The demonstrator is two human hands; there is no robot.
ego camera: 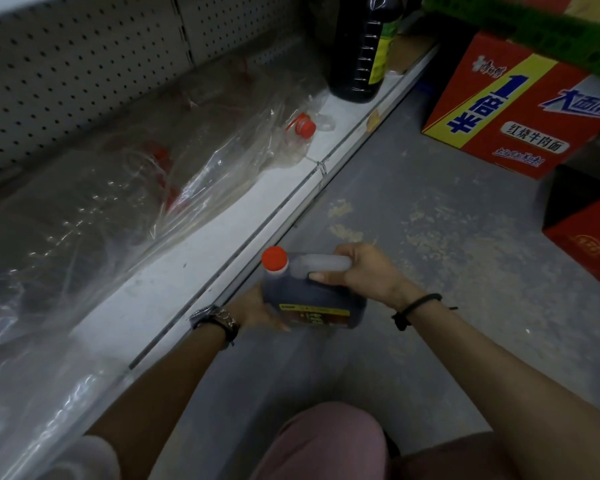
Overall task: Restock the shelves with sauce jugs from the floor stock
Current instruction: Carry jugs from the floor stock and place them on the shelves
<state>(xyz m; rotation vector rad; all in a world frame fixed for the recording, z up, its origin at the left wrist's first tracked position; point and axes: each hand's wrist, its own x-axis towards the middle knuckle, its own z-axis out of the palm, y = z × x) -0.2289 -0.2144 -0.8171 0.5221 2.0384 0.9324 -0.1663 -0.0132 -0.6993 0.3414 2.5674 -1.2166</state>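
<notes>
A dark sauce jug (312,296) with a red cap and a yellow-and-red label hangs just above the grey floor, close to the front edge of the white bottom shelf (201,251). My right hand (368,271) grips its pale handle from the right, thumb on top. My left hand (257,308) cups the jug's lower left side from beneath. On the shelf lies a clear plastic bag (118,188) with several empty-looking clear jugs with red caps inside. A large dark bottle (361,46) stands upright further along the shelf.
A red and yellow noodle carton (513,109) stands on the floor at the upper right, under a green crate. Another red box (586,237) sits at the right edge. My knee in pink trousers (326,445) is at the bottom. Pegboard backs the shelf.
</notes>
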